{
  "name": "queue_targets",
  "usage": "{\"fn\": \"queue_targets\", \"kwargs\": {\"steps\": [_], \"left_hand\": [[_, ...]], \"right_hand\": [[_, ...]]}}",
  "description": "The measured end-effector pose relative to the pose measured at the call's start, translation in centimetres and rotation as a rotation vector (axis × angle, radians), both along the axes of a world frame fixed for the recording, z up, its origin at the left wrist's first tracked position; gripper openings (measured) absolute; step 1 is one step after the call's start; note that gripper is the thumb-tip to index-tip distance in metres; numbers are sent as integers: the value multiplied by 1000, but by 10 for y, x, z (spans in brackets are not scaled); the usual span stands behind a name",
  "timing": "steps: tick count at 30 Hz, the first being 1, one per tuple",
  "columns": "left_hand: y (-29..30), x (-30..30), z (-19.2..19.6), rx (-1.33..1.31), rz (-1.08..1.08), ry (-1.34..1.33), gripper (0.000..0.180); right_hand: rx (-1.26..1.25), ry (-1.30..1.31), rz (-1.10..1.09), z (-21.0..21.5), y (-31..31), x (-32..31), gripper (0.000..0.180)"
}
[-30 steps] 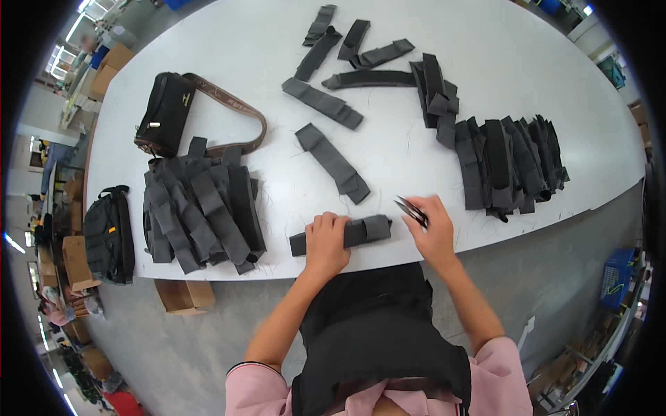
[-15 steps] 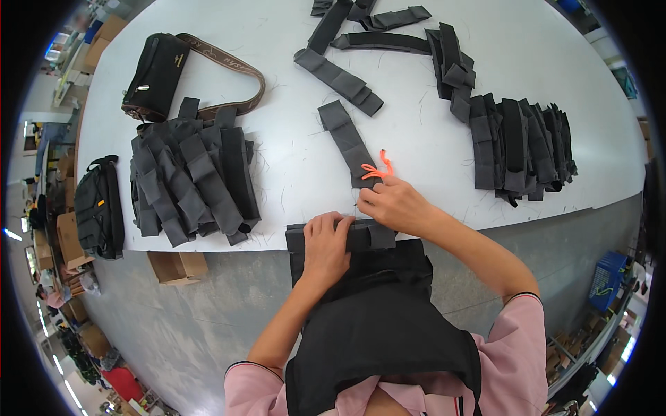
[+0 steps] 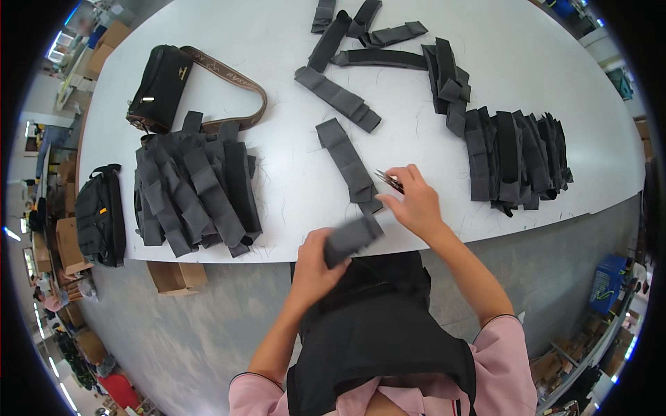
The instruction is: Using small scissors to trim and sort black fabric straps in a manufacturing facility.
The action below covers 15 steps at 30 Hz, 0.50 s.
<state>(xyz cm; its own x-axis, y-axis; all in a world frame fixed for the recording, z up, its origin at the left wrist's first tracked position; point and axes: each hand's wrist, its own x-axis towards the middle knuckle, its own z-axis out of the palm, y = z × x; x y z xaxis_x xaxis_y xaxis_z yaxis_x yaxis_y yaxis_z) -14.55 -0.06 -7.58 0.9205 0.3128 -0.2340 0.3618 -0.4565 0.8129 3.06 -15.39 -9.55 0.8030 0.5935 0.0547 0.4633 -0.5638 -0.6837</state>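
Note:
My left hand is closed on one end of a folded dark grey fabric strip, lifted at the table's near edge and smeared by motion. Just right of it, my right hand grips a small pair of thread snips, their metal tips pointing left and away from me. Another grey fabric strip lies slanting on the white table between the hands and the far strips. The snips' handles are mostly hidden in my right palm.
A heap of grey strips lies on the left, beside a black bag with a brown strap. On the right stands a row of bundled strips. More loose strips lie at the far side. Below the table sits a cardboard box.
My left hand has lifted the strip off the table edge and tilted it. My right hand has moved right, and the snips now show; the orange cord beside it is out of sight.

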Motion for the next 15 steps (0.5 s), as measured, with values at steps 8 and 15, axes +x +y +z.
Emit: {"fn": "queue_targets", "kwargs": {"steps": [8, 15], "left_hand": [[28, 40, -23, -1221, 623, -92, 40], [8, 11, -37, -1652, 509, -89, 55]], "right_hand": [[-96, 490, -8, -27, 53, 14, 42], [466, 1622, 66, 4, 0, -76, 38]]}}
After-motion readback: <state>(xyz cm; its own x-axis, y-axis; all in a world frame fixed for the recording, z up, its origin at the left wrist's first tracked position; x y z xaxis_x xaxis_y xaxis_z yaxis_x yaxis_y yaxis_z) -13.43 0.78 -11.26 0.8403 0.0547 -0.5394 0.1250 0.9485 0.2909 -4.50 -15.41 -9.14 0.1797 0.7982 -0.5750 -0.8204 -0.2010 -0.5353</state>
